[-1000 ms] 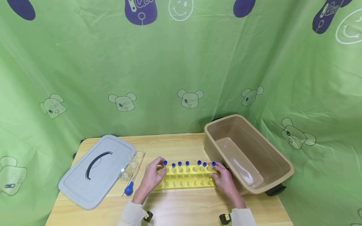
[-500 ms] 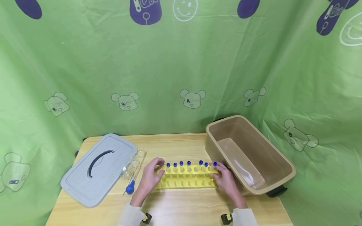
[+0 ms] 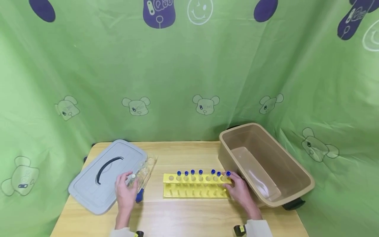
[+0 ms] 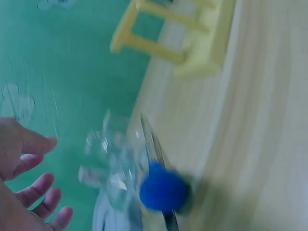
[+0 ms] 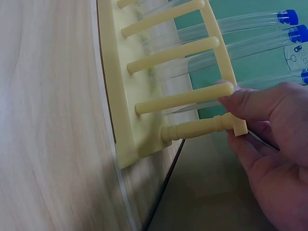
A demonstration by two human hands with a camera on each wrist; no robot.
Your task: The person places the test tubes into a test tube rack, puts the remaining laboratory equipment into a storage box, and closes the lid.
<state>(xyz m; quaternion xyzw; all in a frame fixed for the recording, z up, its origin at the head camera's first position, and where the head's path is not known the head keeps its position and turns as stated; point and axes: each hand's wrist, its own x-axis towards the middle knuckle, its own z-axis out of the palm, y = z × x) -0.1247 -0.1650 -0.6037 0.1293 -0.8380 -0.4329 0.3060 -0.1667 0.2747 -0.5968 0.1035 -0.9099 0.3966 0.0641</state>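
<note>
A yellow test tube rack (image 3: 196, 194) stands on the table, holding several clear test tubes (image 5: 245, 45) with blue caps. At the rack's right end my right hand (image 3: 241, 189) grips the top bar between thumb and fingers, as the right wrist view shows. My left hand (image 3: 126, 192) is away from the rack, over the left side of the table. Its fingers are spread and loosely bent, beside clear glass flasks (image 4: 118, 180); the left wrist view shows a gap between them. Near that hand lies a dropper with a blue rubber bulb (image 4: 163, 190), blurred in the left wrist view.
A grey lid (image 3: 88, 187) with a black handle lies at the left, next to the flasks. Thin rods (image 3: 150, 172) lie beside the glassware. A deep brown bin (image 3: 228, 154) stands right of the rack, close to my right hand. Green curtain (image 3: 177, 65) hangs behind the table.
My left hand has left the rack's left end and moved left to the glass flasks. The right hand stays on the rack. The head view has shifted slightly.
</note>
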